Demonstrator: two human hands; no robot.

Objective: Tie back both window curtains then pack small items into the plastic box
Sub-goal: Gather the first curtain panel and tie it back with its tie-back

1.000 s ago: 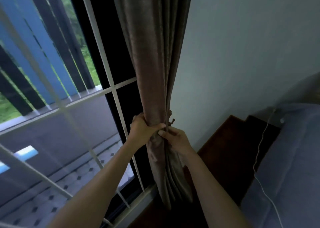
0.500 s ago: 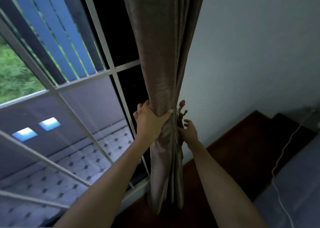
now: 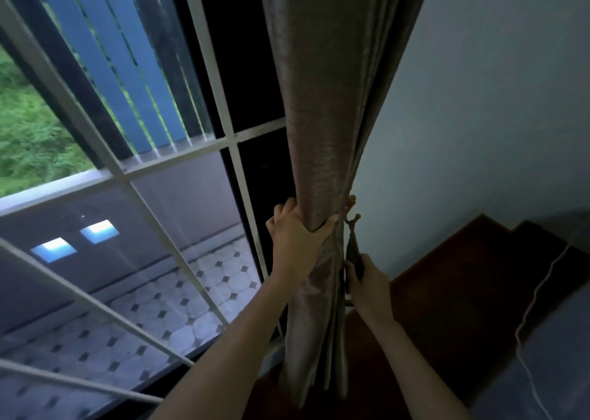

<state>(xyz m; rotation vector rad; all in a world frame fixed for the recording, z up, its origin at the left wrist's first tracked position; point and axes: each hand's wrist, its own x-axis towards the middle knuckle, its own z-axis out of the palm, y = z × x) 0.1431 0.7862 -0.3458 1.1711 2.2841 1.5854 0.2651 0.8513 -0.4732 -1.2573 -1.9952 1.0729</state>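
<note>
A brown-grey curtain [image 3: 322, 125] hangs bunched at the right edge of the window. My left hand [image 3: 298, 237] grips the gathered folds at about mid height. Just right of it a small wall hook [image 3: 351, 210] sticks out of the pale wall, and a dark tie-back strap [image 3: 352, 248] hangs down from it. Lower down, my right hand [image 3: 367, 284] holds the bottom part of that strap beside the curtain. The plastic box and the small items are not in view.
A window with white grille bars [image 3: 178, 161] fills the left side, with a tiled balcony floor outside. On the right, a dark wooden surface [image 3: 472, 285] stands against the wall [image 3: 495, 106], and a white cable [image 3: 542, 288] trails over blue-grey bedding [image 3: 549, 371].
My right hand has dropped from the hook down to the hanging strap and now holds it. My left hand keeps its grip on the curtain. The view has shifted slightly.
</note>
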